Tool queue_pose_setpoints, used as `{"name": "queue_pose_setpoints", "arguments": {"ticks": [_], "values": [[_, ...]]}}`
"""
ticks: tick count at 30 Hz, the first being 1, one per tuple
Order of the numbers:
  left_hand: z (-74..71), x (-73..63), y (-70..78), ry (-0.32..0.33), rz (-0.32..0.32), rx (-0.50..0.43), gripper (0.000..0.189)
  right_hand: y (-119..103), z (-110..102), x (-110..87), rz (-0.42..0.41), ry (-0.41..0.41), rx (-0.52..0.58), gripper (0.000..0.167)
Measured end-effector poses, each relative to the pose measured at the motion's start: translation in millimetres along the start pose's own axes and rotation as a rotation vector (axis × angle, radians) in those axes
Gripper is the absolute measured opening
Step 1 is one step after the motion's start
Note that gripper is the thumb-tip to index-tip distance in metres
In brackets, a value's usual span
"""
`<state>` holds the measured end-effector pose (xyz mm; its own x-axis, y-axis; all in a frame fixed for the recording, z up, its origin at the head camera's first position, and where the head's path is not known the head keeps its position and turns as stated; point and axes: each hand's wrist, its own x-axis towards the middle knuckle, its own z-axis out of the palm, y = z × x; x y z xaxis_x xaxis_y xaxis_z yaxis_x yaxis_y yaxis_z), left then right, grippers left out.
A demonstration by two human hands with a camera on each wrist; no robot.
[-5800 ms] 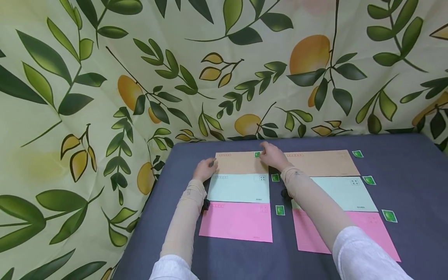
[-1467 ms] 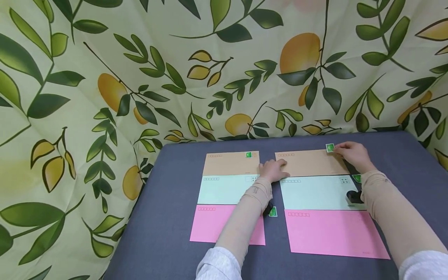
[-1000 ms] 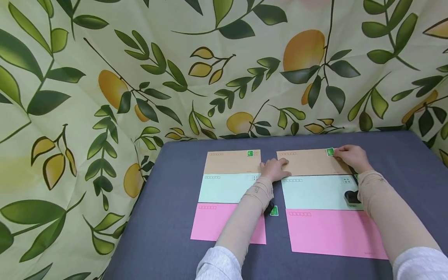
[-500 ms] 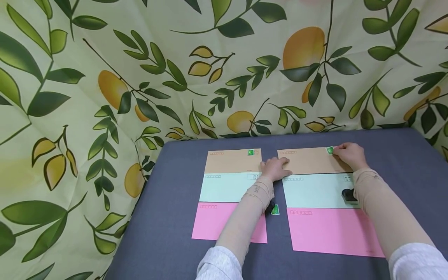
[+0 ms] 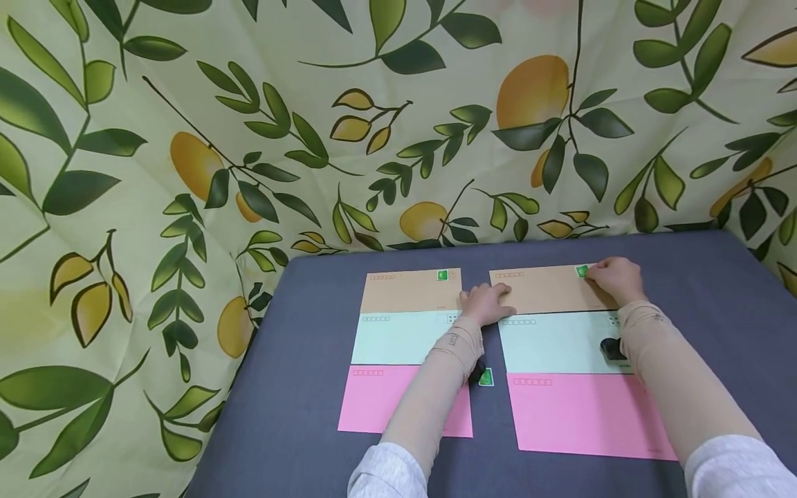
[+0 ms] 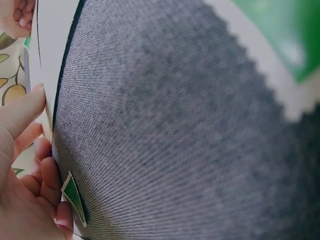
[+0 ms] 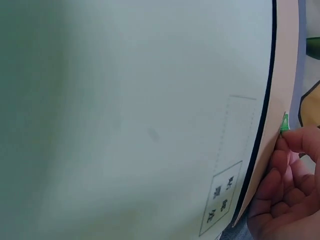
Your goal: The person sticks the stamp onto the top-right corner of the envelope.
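Observation:
My right hand point(image 5: 616, 278) pinches a small green stamp point(image 5: 582, 271) between thumb and finger, over the top right corner of the right-hand tan envelope point(image 5: 542, 287). In the right wrist view the stamp point(image 7: 285, 121) stands partly tilted up from the paper, and the other fingers are bent below it. My left hand point(image 5: 483, 304) rests with spread fingers at that envelope's left edge. The left wrist view has one fingertip point(image 6: 39, 95) touching the envelope's edge and a loose stamp point(image 6: 74, 199) beside the bent fingers. Another green stamp point(image 5: 443, 275) lies on the left-hand tan envelope point(image 5: 405, 294).
Pale blue envelopes point(image 5: 392, 340) point(image 5: 548, 346) and pink envelopes point(image 5: 373, 408) point(image 5: 579, 415) lie below the tan ones, in two columns. A loose stamp point(image 5: 486, 377) lies between the columns on the dark cloth point(image 5: 268, 408). A leaf-patterned curtain point(image 5: 349, 173) hangs behind.
Both hands have moved from the left tan envelope to the right one. Lately the right hand has shifted the pinched stamp slightly left onto the envelope's corner; the left hand has stayed put.

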<state>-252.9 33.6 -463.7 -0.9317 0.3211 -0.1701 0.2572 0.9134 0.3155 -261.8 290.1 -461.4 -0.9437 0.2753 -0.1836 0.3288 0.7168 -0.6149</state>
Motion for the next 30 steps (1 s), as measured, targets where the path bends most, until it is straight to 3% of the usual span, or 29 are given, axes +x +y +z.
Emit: {"name": "queue_pose_setpoints", "arguments": {"ticks": [12, 24, 30], "values": [[-1.1, -2.8, 0.9, -0.004, -0.001, -0.004, 0.05, 2.6, 3.8, 1.7, 0.0, -0.01, -0.017, 0.04], [0.9, -0.1, -0.5, 0.0, 0.006, -0.001, 0.05, -1.8, 2.6, 5.6, -0.071, -0.039, -0.056, 0.029], [1.1, -0.2, -0.7, 0.0, 0.007, -0.002, 0.049, -2.3, 2.4, 4.3, -0.083, -0.059, -0.057, 0.032]]}}
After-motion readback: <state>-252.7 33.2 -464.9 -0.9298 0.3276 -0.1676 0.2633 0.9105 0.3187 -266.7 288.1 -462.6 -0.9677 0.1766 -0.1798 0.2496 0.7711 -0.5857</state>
